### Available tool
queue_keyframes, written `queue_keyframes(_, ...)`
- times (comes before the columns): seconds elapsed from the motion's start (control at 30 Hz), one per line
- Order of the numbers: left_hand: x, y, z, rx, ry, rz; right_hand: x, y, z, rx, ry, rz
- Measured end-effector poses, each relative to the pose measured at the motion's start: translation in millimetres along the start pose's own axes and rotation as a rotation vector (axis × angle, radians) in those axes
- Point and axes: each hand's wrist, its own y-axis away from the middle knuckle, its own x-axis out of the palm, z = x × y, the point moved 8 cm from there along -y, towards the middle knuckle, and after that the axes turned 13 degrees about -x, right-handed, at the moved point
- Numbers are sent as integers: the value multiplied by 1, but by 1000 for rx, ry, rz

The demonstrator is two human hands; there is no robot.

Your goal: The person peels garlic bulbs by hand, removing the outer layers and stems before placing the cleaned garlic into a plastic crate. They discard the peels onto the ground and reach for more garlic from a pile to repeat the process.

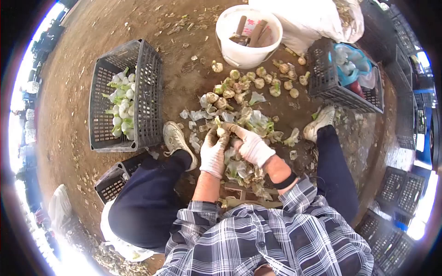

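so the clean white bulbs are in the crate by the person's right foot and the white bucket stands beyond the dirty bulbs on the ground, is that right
Not quite: the head view shows the clean white bulbs in the crate by the left foot. The white bucket does stand beyond the dirty bulbs on the ground.

The small black crate point(112, 183) is partly hidden under the leg point(149, 198); the far-right crates point(390, 193) look blurred.

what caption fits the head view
Gloved left hand holds a garlic bulb, right hand beside it, near soiled bulbs and a crate of cleaner ones
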Motion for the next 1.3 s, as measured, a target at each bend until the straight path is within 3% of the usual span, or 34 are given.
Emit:
queue_keyframes(0.03,13,11,-7,10,54,81,-11,10,13,176,23,50)
queue_keyframes(0.1,23,20,-12,149,-124,115,-37,23,33,146,-132,-193)
queue_keyframes(0.17,35,38,-18,315,-349,83,-38,34,52,238,-480,-259)
queue_keyframes(0.2,43,46,-20,401,-458,66,-40,36,59,216,-451,-279)
queue_keyframes(0.3,85,109,-57,824,-1089,-130,-43,45,72,187,-430,-323)
queue_keyframes(0.43,96,134,-64,837,-1125,-98,-42,61,91,236,-494,-314)
queue_keyframes(0.5,95,137,-64,791,-1106,-81,-46,72,108,312,-445,-262)
queue_keyframes(0.63,98,148,-66,784,-1112,13,-47,83,100,242,-555,-259)
queue_keyframes(0.73,94,148,-50,285,-536,190,-50,84,102,126,-578,-300)
queue_keyframes(0.83,92,145,-40,245,-350,316,-56,89,100,145,-472,-281)
queue_keyframes(0.9,91,134,-26,-12,-110,502,-56,86,108,134,-342,-288)
queue_keyframes(0.93,92,131,-17,-144,14,589,-57,86,117,95,-116,-251)
queue_keyframes(1.03,82,111,-6,-128,-83,340,-57,88,107,87,-307,-328)
queue_keyframes(1.07,70,114,-15,-26,-346,187,-59,89,95,42,-455,-351)
queue_keyframes(1.17,83,128,-25,135,-397,286,-62,95,101,41,-474,-416)
queue_keyframes(1.2,90,124,-23,211,-389,319,-64,95,114,-37,-320,-391)
queue_keyframes(1.3,88,124,-21,92,-303,431,-64,97,109,-130,-116,-349)
